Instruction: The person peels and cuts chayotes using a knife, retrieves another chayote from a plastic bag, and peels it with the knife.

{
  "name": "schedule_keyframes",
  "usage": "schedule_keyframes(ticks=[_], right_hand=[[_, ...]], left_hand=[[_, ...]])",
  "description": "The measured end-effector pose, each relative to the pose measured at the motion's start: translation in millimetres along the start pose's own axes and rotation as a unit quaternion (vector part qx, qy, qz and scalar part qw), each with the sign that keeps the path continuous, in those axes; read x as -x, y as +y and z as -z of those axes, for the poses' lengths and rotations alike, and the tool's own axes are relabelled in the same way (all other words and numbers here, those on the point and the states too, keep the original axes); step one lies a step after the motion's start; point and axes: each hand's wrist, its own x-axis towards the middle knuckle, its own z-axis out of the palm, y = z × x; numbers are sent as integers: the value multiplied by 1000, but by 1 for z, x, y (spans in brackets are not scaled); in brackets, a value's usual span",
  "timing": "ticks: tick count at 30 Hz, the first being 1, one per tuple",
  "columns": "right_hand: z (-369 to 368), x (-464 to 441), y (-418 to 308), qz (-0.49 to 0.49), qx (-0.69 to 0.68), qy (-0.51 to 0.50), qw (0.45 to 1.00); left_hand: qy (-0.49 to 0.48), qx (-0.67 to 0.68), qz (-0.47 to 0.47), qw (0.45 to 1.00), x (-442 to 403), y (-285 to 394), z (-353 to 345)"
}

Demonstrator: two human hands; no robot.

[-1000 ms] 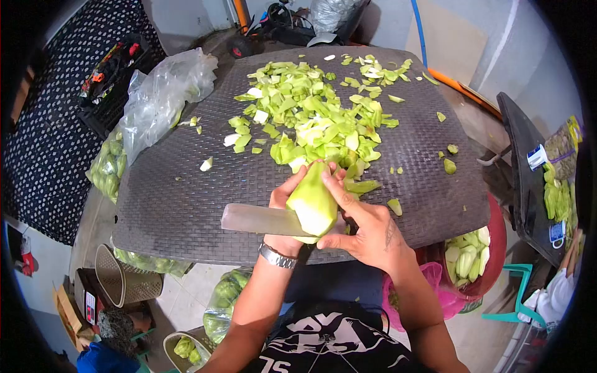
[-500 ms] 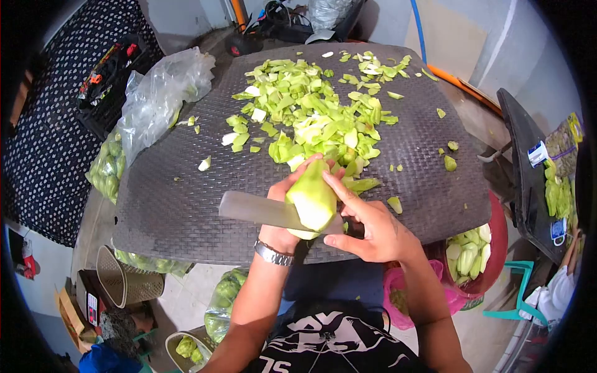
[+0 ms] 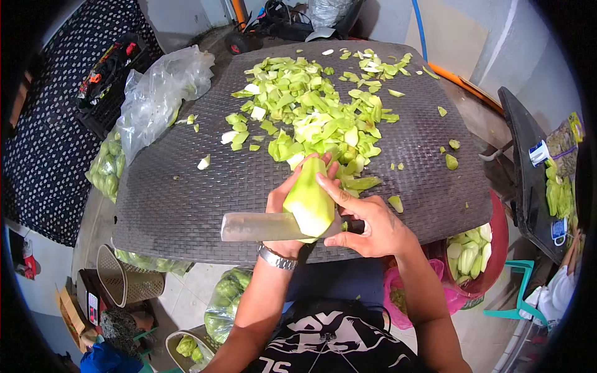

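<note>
A partly peeled chayote (image 3: 308, 199), pale green with whitish cut faces, is gripped from beneath and the far side by my left hand (image 3: 280, 198). My right hand (image 3: 380, 229) is closed round the dark handle of a broad-bladed knife (image 3: 256, 227). The blade lies across the near end of the chayote, its squared tip pointing left. My right thumb and fingers also reach toward the chayote's right side; the index finger touches it. Just beyond my hands, a heap of green peelings (image 3: 311, 112) spreads over the dark woven-pattern table (image 3: 186, 199).
At the table's left edge rests a clear plastic bag (image 3: 163, 93). Below right stands a red tub (image 3: 497, 230) holding peeled chayotes (image 3: 467, 255), beside a pink bag (image 3: 395, 292). Bagged chayotes (image 3: 225, 304) and a beige basket (image 3: 127, 280) are on the floor. A teal stool (image 3: 519, 298) is at right.
The knife blade has dropped slightly and turned to lie more level, its flat showing more. The chayote has shifted a little left and tilted in my left hand.
</note>
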Motion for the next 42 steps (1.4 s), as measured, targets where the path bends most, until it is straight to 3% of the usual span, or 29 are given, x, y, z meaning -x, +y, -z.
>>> schedule_keyframes(ticks=[5, 8, 10, 11, 13, 15, 17, 21, 23, 25, 28, 31, 42], right_hand=[[6, -1, -3, -52, -10, -35, 998], [-2, -2, 6, 40, 8, 21, 999], [1, 3, -11, -25, -31, 7, 999], [3, 5, -17, -57, -49, 0, 997], [-10, 8, -16, -25, -105, 64, 992], [-10, 10, -22, -78, -164, 104, 978], [3, 10, -38, -212, -227, 116, 944], [-5, 14, -33, -111, 18, 136, 984], [-14, 16, -28, -96, 62, 134, 984], [-17, 14, -30, -107, 69, 133, 983], [-17, 13, -33, -140, 43, 142, 979], [-19, 16, -29, -127, 61, 146, 979], [-10, 6, -30, -155, 101, 140, 973]], left_hand=[[22, 12, -6, 1000, -1, -4, 2], [40, 43, -14, 998, -4, -9, 1], [80, 38, -10, 996, -7, -8, -7], [74, -6, -20, 997, -7, -7, -5], [64, -94, -39, 993, -6, -2, -1], [117, -120, -24, 986, 5, 4, 1], [189, -281, -163, 927, 18, 2, 8], [166, -564, -480, 651, 42, 20, -12], [46, -722, -453, 521, 41, 46, -30], [-95, -805, -366, 456, 28, 58, -55], [-122, -866, -310, 374, 15, 51, -57], [-125, -880, -337, 312, 8, 48, -58], [-144, -850, -391, 321, -18, 43, -29]])
